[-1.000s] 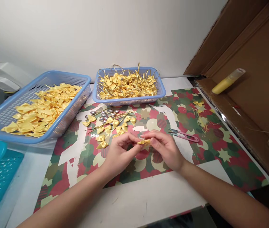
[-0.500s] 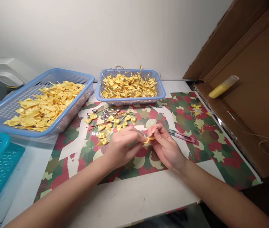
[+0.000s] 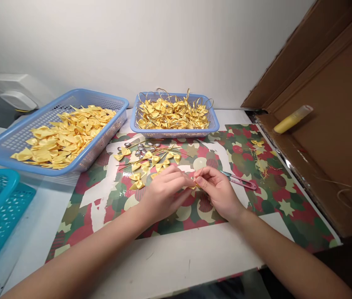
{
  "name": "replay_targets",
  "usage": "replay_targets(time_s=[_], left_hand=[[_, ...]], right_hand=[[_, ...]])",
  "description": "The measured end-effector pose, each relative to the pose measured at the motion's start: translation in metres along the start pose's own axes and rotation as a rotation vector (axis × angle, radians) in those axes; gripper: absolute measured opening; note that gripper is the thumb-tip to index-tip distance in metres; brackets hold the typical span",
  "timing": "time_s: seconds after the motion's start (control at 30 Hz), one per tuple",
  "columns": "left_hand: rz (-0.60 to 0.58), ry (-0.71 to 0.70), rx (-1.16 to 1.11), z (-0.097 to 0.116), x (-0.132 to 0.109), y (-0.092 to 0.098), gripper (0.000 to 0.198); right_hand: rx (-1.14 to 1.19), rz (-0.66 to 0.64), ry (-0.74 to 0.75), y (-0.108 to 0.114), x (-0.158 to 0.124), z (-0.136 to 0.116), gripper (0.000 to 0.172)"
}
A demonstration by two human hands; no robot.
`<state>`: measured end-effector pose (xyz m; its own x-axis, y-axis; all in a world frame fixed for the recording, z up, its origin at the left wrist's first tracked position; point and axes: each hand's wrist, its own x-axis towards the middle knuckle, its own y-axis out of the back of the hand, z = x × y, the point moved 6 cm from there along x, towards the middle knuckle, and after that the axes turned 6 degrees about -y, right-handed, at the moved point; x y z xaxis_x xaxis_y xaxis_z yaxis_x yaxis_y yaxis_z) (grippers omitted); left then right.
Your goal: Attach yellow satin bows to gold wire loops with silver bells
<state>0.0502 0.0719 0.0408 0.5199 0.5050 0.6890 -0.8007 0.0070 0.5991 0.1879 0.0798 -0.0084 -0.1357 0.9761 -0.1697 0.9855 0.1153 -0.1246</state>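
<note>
My left hand [image 3: 168, 192] and my right hand [image 3: 218, 189] meet over the patterned sheet, their fingertips pinched together on a small yellow bow [image 3: 196, 186]. Fingers cover most of that bow. Left of my left hand, one loose yellow bow [image 3: 137, 181] lies on the sheet. Beyond it are several more bows, thin gold ties [image 3: 163, 150] and a cluster of silver bells [image 3: 141, 151]. Pink-handled snips [image 3: 243, 182] rest just right of my right hand.
A blue basket [image 3: 39, 170] of yellow bows stands at the left, another blue basket [image 3: 176, 133] of bows with gold ties at the back. A teal basket [image 3: 14, 187] sits at the near left. Cardboard [image 3: 325, 104] with a yellow tube [image 3: 291, 120] borders the right.
The view has shifted slightly, so the baskets appear a little further right. My right fingers have curled closer round the small bow, of which less shows.
</note>
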Motion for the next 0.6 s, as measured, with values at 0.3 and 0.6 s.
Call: replay_targets(time_s=[0.3,0.6], left_hand=[[-0.115,-0.158,0.008,0.000,0.005,0.002,0.016],[-0.121,-0.117,-0.004,-0.003,0.007,0.006,0.015]], right_hand=[[0.165,0.066,0.013,-0.005,-0.002,0.006,0.027],[0.173,-0.027,-0.124,-0.007,0.000,0.009,0.031]])
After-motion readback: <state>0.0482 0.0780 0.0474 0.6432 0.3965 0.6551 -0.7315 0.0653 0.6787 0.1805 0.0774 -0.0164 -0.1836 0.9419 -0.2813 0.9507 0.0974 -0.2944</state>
